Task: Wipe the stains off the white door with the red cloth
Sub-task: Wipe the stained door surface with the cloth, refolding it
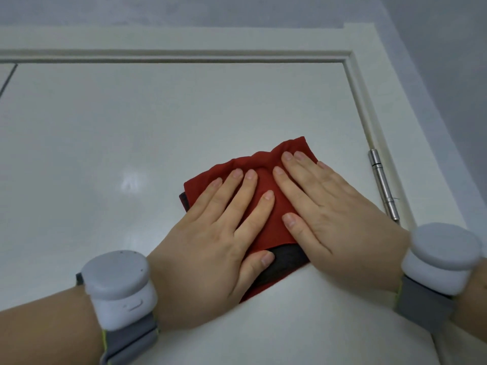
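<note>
both hands lie flat, fingers straight: our left hand [210, 241] and right hand [332, 206] press the red cloth [263, 159] onto the white door [131, 127], near the hinge [382, 185]. we judge wiping is in hand; next, slide it with even pressure.

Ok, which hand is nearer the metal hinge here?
Right. The right hand lies flat on the red cloth just left of the hinge; the left hand presses the cloth further left.

Pale grey wall [434, 61], cream door frame [387, 101], silver hinge [383, 184] at right
</note>
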